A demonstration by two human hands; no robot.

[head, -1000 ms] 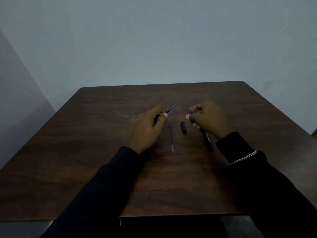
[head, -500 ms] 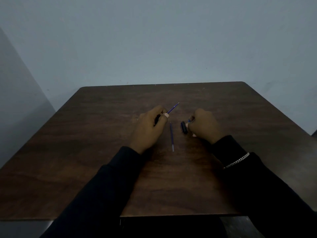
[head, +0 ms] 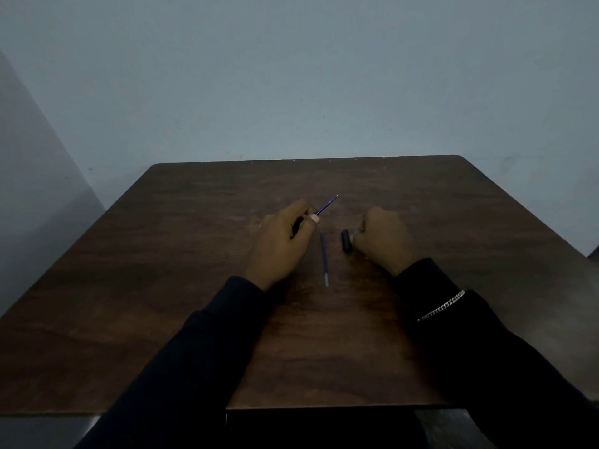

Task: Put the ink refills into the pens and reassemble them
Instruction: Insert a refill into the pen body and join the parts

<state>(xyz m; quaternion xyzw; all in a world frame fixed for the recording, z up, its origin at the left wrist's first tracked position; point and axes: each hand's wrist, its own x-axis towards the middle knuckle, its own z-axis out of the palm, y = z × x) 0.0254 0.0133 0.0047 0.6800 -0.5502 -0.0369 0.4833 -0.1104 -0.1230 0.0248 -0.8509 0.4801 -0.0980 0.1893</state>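
Nearest the camera: two dark sleeves over the front edge of the desk (head: 162,286); chain bracelet (head: 440,306) on the right wrist.
Landmark: loose refill (head: 324,257), a thin blue stick flat on the desk, lying roughly front to back between both hands, touched by neither.
Right of loose refill: short black pen part (head: 346,241), cap or barrel end, can't tell which. It lies on the desk just beside the refill, not touching it.
Further right of loose refill: right hand (head: 384,238), knuckles up, fingers curled down next to the black pen part. Grip is hidden under the hand, so cannot tell if it holds anything.
Left of loose refill: left hand (head: 283,236), grip closed round a dark pen barrel (head: 296,225) that is mostly hidden in the fist.
Beyond loose refill's far end: second refill (head: 327,205), blue, sticks out past the left thumb, tip pointing up and away to the right.
Behind everything: plain grey wall (head: 291,76).
Step, my guess: one refill partly seated with its closing part not on yet; loose refill not started.
Risk 1: held refill could bend or jam. Cause: thin stem, long unsupported end, pushed at an angle.
Risk 2: loose refill could get knocked and roll away. Cause: right hand working close beside it.
Risk 3: fumbled or mismatched parts. Cause: dim light, dark parts on a dark desk.
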